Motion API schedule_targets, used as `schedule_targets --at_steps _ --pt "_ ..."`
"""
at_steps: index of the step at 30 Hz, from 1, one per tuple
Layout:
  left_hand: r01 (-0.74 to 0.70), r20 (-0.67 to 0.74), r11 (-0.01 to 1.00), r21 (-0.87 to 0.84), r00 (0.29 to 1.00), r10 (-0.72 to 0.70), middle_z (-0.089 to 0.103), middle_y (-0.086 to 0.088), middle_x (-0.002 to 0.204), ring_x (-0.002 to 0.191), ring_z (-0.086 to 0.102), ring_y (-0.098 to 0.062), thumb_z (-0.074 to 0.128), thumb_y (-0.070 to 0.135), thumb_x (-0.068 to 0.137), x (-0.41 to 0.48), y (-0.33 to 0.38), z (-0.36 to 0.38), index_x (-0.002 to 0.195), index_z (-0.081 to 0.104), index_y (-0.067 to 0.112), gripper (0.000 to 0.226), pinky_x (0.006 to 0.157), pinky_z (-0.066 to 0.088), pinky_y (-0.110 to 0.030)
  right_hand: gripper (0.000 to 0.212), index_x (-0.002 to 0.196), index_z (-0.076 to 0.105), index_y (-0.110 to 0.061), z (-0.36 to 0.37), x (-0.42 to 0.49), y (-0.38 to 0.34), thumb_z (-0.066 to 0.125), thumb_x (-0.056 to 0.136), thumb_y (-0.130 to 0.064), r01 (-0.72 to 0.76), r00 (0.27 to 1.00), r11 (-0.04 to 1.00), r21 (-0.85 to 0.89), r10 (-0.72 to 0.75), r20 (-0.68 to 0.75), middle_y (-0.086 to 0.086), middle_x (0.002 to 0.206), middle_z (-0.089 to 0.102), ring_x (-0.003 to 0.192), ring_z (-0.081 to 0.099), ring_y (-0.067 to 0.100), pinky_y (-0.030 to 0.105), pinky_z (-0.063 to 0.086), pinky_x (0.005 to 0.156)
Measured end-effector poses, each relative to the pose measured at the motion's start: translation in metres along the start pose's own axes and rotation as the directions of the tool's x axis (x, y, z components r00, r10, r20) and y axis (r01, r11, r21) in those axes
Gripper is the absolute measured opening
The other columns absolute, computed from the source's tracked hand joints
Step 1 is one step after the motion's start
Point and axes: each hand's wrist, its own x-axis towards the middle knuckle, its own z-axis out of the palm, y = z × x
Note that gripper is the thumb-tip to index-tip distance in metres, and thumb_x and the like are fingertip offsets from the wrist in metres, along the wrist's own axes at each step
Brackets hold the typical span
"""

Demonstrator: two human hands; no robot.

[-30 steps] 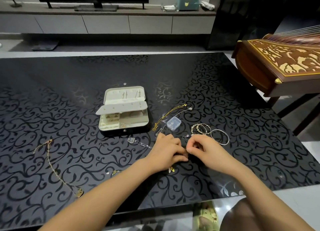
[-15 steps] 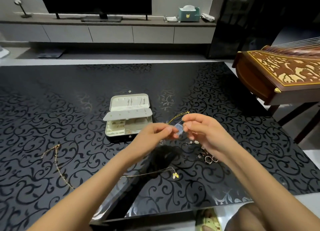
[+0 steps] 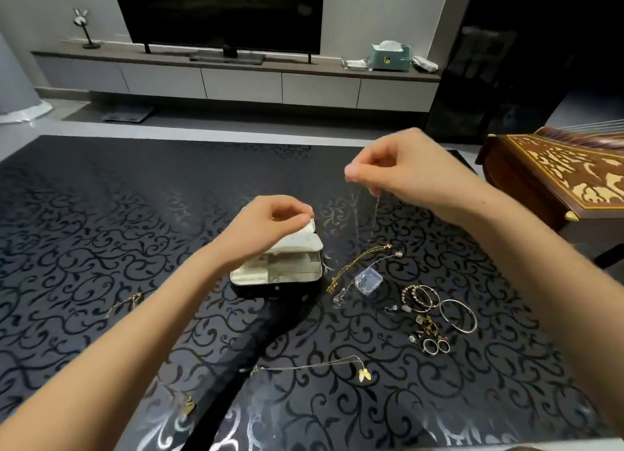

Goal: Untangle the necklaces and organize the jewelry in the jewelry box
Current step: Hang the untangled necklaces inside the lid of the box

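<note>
My right hand (image 3: 401,168) is raised above the table and pinches a thin silver necklace (image 3: 375,214) that hangs down in two fine strands. Over the open cream jewelry box (image 3: 280,271) hovers my left hand (image 3: 273,221), thumb against curled fingers, with nothing visible between them. To the right of the box lie a gold necklace (image 3: 358,261) and a silver chain (image 3: 340,295). A chain with a gold leaf pendant (image 3: 364,374) lies near the front. Another gold chain (image 3: 125,303) lies at the left, partly hidden by my forearm.
A small clear plastic case (image 3: 368,278), beaded bracelets (image 3: 418,297), a silver bangle (image 3: 457,315) and rings (image 3: 435,346) lie right of the box on the black patterned table (image 3: 101,221). A wooden stringed instrument (image 3: 557,177) stands off the right edge.
Both hands rose from the table and moved apart. My right hand lifted the thin necklace up and to the right; my left hand moved over the jewelry box. The camera tilted up.
</note>
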Motion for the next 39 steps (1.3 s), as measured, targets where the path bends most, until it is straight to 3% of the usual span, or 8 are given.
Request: schedule_targets --at_steps 6,13,17,21,26,30,34,39 --pt "0.203 -0.318 0.904 0.376 0.945 -0.08 0.069 0.001 0.105 0.099 0.062 -0.014 0.05 0.003 0.088 0.034 -0.052 -0.047 0.101 0.069 0.016 0.026 0.083 0.045 -0.024 0.019 0.076 0.072 -0.017 -0.012 0.053 -0.02 0.064 0.087 -0.032 0.061 0.995 0.996 0.06 -0.056 -0.081 -0.003 0.056 0.058 0.045 0.043 -0.002 0.009 0.034 0.046" --pt "0.166 -0.185 0.663 0.73 0.982 -0.042 0.064 0.005 0.117 0.106 0.056 -0.023 0.044 -0.001 0.086 0.077 -0.107 -0.036 0.108 0.067 0.025 0.041 0.088 0.033 -0.035 0.019 0.076 0.07 -0.016 0.006 0.112 -0.03 0.06 0.09 -0.023 0.136 0.99 0.978 0.156 -0.128 -0.061 -0.001 0.058 0.057 0.045 0.042 0.003 0.017 0.033 0.046" --pt "0.17 -0.062 0.631 0.757 0.98 -0.19 0.062 0.004 0.119 0.111 0.052 -0.025 0.039 0.005 0.089 0.103 -0.118 -0.016 0.114 0.062 0.025 0.04 0.097 0.027 -0.039 0.018 0.077 0.07 -0.011 0.032 0.142 -0.022 0.058 0.088 -0.017 0.095 0.995 0.986 0.139 -0.087 -0.058 0.0 0.058 0.058 0.048 0.045 0.004 0.015 0.034 0.044" --pt "0.109 0.003 0.617 0.78 0.984 -0.177 0.064 0.002 0.107 0.108 0.053 -0.026 0.039 0.024 0.09 0.113 -0.126 0.001 0.089 0.063 0.025 0.024 0.089 0.028 -0.038 0.019 0.082 0.071 -0.007 0.05 0.16 -0.007 0.057 0.09 -0.018 0.04 0.998 0.989 0.142 -0.034 -0.045 0.0 0.059 0.058 0.049 0.045 0.005 0.016 0.033 0.044" --pt "0.142 -0.037 0.653 0.744 0.984 -0.173 0.069 0.006 0.096 0.099 0.055 -0.022 0.043 0.029 0.088 0.112 -0.139 0.006 0.094 0.066 0.028 0.023 0.087 0.026 -0.038 0.019 0.084 0.071 -0.007 0.057 0.167 0.006 0.057 0.09 -0.019 0.031 0.998 0.987 0.16 -0.021 -0.064 0.002 0.062 0.058 0.049 0.045 0.005 0.014 0.033 0.043" --pt "0.153 -0.076 0.545 0.824 0.984 -0.162 0.063 0.0 0.091 0.098 0.051 -0.027 0.043 0.035 0.087 0.114 -0.139 0.009 0.085 0.064 0.022 0.025 0.08 0.025 -0.038 0.019 0.086 0.071 -0.007 0.056 0.17 0.013 0.057 0.091 -0.019 0.03 0.999 0.987 0.159 -0.023 -0.049 0.002 0.062 0.058 0.046 0.045 0.001 0.012 0.034 0.042" --pt "0.163 -0.046 0.512 0.843 0.971 -0.234 0.06 -0.003 0.093 0.1 0.047 -0.027 0.046 0.034 0.087 0.12 -0.137 0.008 0.082 0.065 0.021 0.024 0.09 0.027 -0.041 0.018 0.085 0.071 -0.008 0.059 0.175 0.025 0.057 0.09 -0.019 0.005 0.999 0.987 0.158 0.001 -0.043 0.0 0.061 0.059 0.047 0.043 0.004 0.017 0.033 0.045" --pt "0.119 -0.108 0.602 0.79 0.993 -0.056 0.067 0.0 0.087 0.088 0.053 -0.025 0.042 0.02 0.09 0.111 -0.139 0.01 0.085 0.059 0.017 0.017 0.086 0.024 -0.036 0.018 0.078 0.069 -0.015 0.067 0.176 0.031 0.058 0.09 -0.02 -0.012 0.999 0.989 0.145 0.017 -0.033 -0.001 0.06 0.059 0.052 0.045 0.008 0.02 0.035 0.047"
